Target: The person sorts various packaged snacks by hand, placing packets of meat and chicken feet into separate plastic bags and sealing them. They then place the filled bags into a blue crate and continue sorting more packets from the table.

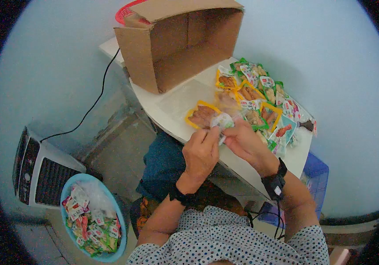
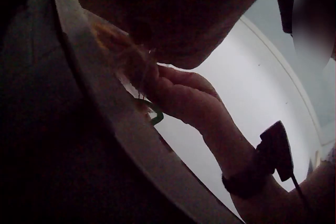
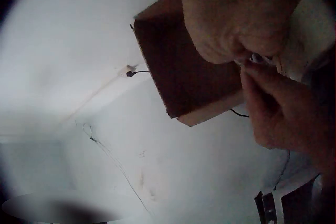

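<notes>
Above the front edge of the white table, my left hand [image 1: 200,150] and right hand [image 1: 251,143] meet and pinch the pale end of a snack packet [image 1: 202,115]. The packet has a yellow border and a clear middle showing brown food, and it stretches beyond the fingertips over the tabletop. In the right wrist view, the fingertips of the left hand [image 3: 283,111] come right up to those of the right hand [image 3: 239,16]. Part of the packet is hidden behind the fingers. Several yellow-edged and green-edged packets [image 1: 253,115] lie heaped just past my right hand.
An open cardboard box [image 1: 172,53] lies on its side at the table's [image 1: 154,104] back left, a red basket [image 1: 125,13] behind it. On the floor at left stand a blue tub [image 1: 121,216] of packets and a grey-black appliance [image 1: 59,174]. A blue crate [image 1: 322,172] is at right.
</notes>
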Tool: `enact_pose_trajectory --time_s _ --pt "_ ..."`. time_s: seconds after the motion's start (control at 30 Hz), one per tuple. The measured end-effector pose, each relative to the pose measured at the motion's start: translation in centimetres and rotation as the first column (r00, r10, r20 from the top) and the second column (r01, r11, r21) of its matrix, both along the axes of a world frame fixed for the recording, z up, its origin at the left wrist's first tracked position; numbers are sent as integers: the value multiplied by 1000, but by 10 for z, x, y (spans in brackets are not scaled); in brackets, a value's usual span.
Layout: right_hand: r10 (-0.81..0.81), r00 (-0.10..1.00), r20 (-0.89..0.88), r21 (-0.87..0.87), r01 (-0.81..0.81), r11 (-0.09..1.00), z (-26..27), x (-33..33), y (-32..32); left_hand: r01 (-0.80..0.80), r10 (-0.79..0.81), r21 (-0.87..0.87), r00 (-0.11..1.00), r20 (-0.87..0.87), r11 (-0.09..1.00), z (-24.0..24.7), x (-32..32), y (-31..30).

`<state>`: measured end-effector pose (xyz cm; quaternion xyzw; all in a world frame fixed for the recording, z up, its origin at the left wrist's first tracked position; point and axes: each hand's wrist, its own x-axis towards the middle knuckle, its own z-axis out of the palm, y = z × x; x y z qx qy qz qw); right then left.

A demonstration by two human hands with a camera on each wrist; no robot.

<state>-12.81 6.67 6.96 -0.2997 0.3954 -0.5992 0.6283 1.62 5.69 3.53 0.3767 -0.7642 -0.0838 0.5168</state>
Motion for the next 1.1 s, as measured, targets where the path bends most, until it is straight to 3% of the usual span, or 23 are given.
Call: enact_pose_trajectory --time_s 0.1,0.13,0.17,0.23,0.27,0.33,0.37,0.43,0.5,0.6,0.67,0.73,0.8,0.87,0.97,1.07,1.1 --pt "147 989 30 -31 -147 989 -8 0 -15 -5 5 -27 1000 -27 1000 -3 0 -2" --pt "136 951 -276 -129 -177 976 -26 -4 -24 -21 19 -37 999 -37 999 -1 2 -2" --pt "81 829 -553 -210 -233 950 -56 -11 -38 -36 33 -46 998 -47 998 1 2 -2" --pt "-21 599 -801 -263 -321 910 -94 -15 -56 -39 38 -15 995 -90 999 4 3 -3" --pt "-31 562 -826 -260 -331 907 -95 -8 -61 -42 42 2 993 -111 999 5 4 -4" --pt "-116 291 -950 -235 -417 878 -93 -6 -61 -36 38 16 989 -142 999 1 5 -6" --pt "-196 41 -980 -191 -482 855 -57 2 -46 -33 37 24 987 -157 999 0 6 -7" --pt "-197 40 -980 -197 -393 898 -23 16 -32 -42 45 25 987 -151 999 1 8 -8" --pt "-124 529 -839 -192 -75 978 -11 29 -28 -51 53 20 987 -155 999 2 9 -10" --pt "71 329 -942 0 -212 977 15 10 -17 -64 63 3 982 -176 998 0 9 -11" --pt "-57 313 -948 -182 -388 903 28 -13 -7 -75 72 -12 978 -194 997 -4 9 -13" --pt "-49 409 -911 -197 -328 924 43 -34 4 -77 74 -11 981 -182 997 -4 9 -12" --pt "33 604 -796 2 -52 999 57 -53 12 -90 86 -13 982 -170 996 -5 10 -12" --pt "-119 641 -758 -90 78 993 49 -84 -3 -111 107 -16 982 -159 994 -7 9 -12" --pt "-190 276 -942 -146 172 974 37 -106 -31 -106 107 11 981 -159 994 -6 8 -10" --pt "-237 -71 -969 -242 58 969 25 -104 -51 -108 109 18 986 -125 994 -4 10 -6" --pt "-238 -105 -966 -244 52 968 18 -102 -58 -106 106 12 987 -117 994 -2 10 -5"
